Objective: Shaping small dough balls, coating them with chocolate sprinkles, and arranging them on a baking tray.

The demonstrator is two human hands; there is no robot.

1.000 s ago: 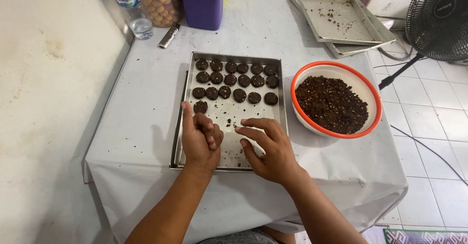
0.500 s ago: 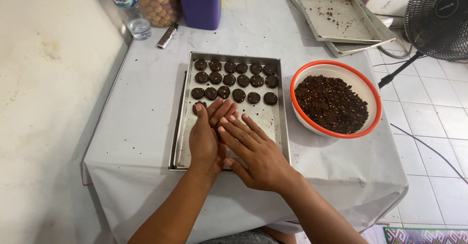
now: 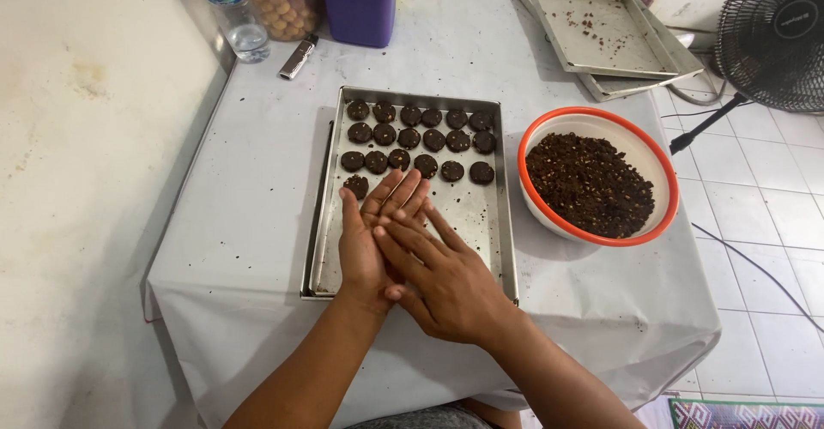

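- R hand [image 3: 446,287] lies flat over L hand [image 3: 371,240], palms pressed together, fingers straight. Whatever's between them is hidden; prob. a lump of the dark dough, can't tell.
- Both hands hover over the bare near end of the baking tray [image 3: 324,223], which sits on the white-covered table [image 3: 249,197].
- Just past the fingertips: dark cookies [image 3: 421,137] in rows, last one of the short row touching-close to L thumb side.
- Rolling tip, my view: keep palms level, light even pressure, small circles, so the piece comes out round, same size as the others; stay over the tray so crumbs drop there.
- To the R of the hands: orange-rimmed bowl [image 3: 592,180] w/ dark crumbly mix, near.
- Farther off: empty trays [image 3: 601,34], fan [image 3: 772,34], purple container [image 3: 359,4], jar [image 3: 283,0], water bottle [image 3: 227,4].
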